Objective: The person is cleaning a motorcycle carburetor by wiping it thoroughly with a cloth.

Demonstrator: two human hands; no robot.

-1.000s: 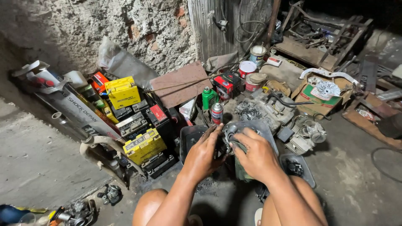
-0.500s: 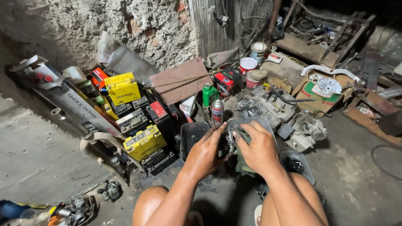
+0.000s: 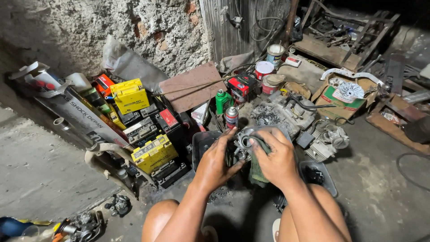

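Left hand (image 3: 215, 163) with fingers curled around a grey metal engine part (image 3: 244, 142), right hand (image 3: 277, 157) with fingers pressing a green rag (image 3: 257, 166) against it, spray can (image 3: 231, 117) and green bottle (image 3: 221, 101) just beyond the fingers, yellow batteries (image 3: 153, 153) off to the left on the floor
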